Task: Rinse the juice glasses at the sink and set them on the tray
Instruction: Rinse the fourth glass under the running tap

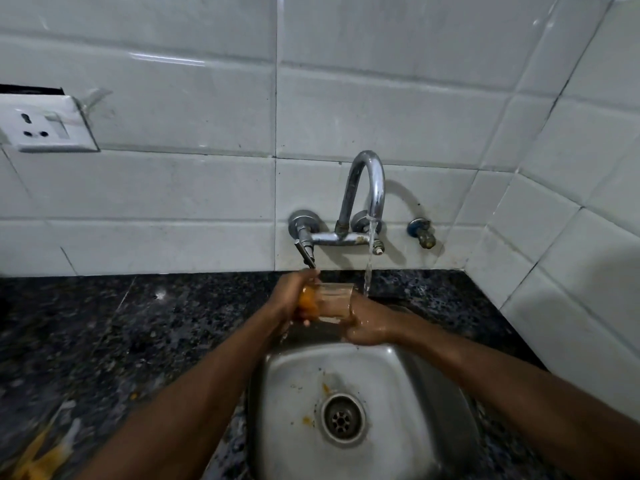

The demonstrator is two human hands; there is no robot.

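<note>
A clear juice glass (332,299) lies on its side above the back rim of the steel sink (287,375), with orange juice residue at its left end. My left hand (292,296) grips that left end. My right hand (367,323), wet, holds the glass's right end, and its fingers seem to reach into the mouth. Water runs from the chrome tap (369,188) in a thin stream (369,268) that falls just right of the glass onto my right hand. Orange specks lie on the sink floor near the drain (343,417).
Dark speckled granite counter (138,341) surrounds the sink. A blurred orange and clear object (38,455) sits at the bottom left corner. White tiled walls stand behind and to the right, with a socket plate (45,126) at left and a small valve (422,233) right of the tap.
</note>
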